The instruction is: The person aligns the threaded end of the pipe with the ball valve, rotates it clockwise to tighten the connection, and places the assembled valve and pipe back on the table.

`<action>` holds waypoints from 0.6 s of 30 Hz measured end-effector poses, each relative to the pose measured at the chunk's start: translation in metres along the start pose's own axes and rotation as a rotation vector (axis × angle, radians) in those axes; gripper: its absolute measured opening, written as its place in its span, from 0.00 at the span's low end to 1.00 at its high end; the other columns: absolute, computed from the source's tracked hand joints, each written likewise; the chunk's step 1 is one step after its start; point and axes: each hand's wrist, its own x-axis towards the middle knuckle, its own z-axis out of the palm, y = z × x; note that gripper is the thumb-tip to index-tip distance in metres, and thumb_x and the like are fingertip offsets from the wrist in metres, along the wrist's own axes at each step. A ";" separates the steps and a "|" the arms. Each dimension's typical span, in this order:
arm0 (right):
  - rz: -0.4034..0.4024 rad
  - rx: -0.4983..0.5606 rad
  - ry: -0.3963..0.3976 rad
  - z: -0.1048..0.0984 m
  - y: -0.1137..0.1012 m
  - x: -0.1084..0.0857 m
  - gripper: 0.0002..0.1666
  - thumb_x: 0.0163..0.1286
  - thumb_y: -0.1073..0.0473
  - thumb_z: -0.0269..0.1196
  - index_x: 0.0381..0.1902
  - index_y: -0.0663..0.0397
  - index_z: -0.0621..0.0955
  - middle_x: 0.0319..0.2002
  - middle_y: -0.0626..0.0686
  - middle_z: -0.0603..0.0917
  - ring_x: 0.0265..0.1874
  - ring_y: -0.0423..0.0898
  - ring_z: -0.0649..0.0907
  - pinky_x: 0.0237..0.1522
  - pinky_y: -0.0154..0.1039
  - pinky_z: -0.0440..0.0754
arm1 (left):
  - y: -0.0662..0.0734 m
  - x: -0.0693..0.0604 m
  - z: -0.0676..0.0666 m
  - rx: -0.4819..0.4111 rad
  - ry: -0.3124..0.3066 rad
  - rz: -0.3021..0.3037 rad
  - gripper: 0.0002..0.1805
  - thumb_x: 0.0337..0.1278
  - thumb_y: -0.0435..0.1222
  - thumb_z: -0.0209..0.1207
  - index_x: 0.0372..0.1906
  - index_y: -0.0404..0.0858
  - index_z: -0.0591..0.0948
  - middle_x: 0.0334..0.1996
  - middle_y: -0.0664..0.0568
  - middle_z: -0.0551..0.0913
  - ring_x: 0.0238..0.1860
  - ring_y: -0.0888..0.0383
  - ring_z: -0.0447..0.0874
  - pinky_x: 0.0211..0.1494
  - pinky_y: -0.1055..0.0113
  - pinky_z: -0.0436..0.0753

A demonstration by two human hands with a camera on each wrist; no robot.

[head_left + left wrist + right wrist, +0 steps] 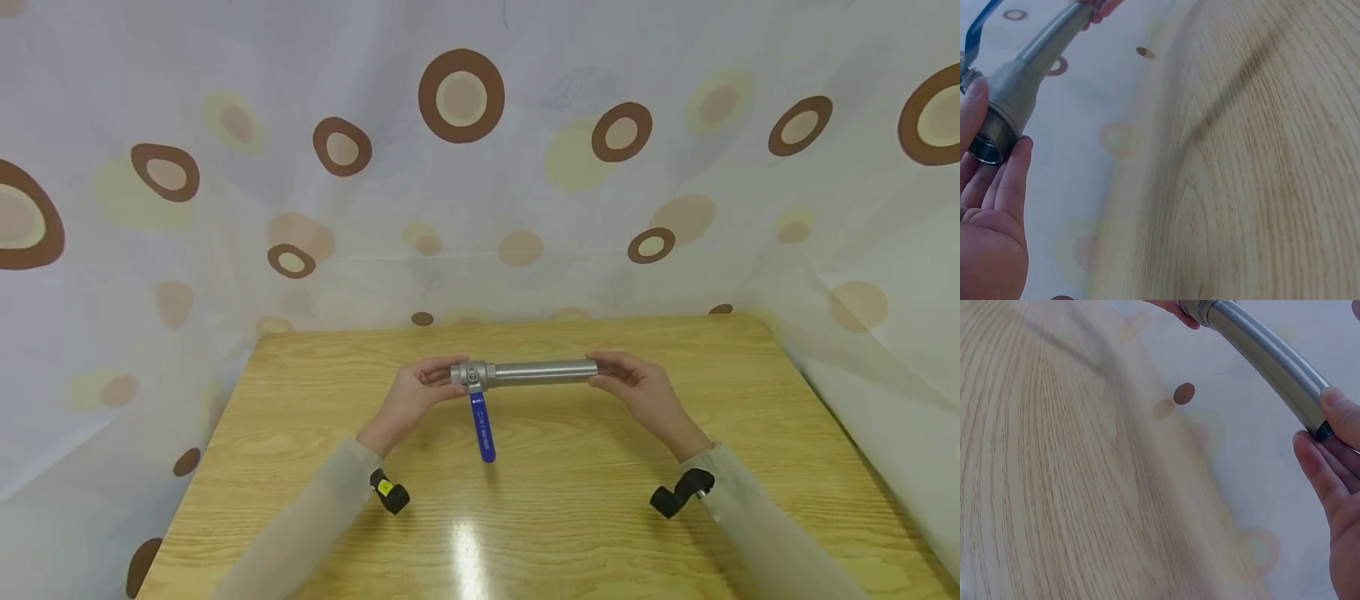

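Note:
A steel ball valve [474, 375] with a blue lever handle [483, 427] is joined to a straight steel pipe [546, 372]. My left hand [411, 398] grips the valve's open end between thumb and fingers. At the pipe's far end, my right hand [647, 397] pinches the rim. The two parts lie level in a line between the hands, held above the table, and the lever points toward me. In the left wrist view the valve body [1013, 94] shows its hollow opening. The right wrist view shows the pipe [1272, 359] with its end at the right fingertips.
Below is a wood-grain table [525, 517], with a shadow of the held pieces on it. A white curtain [525, 200] with brown and yellow circles hangs behind and along both sides. A black camera mount sits on each wrist, the left one [390, 493] with a yellow label.

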 end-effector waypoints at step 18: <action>0.133 -0.017 -0.046 0.010 0.015 -0.001 0.23 0.70 0.61 0.71 0.60 0.63 0.83 0.54 0.64 0.87 0.44 0.33 0.86 0.47 0.27 0.85 | -0.012 0.012 -0.012 0.116 0.031 -0.037 0.26 0.56 0.28 0.73 0.61 0.33 0.82 0.59 0.41 0.85 0.60 0.45 0.85 0.65 0.60 0.84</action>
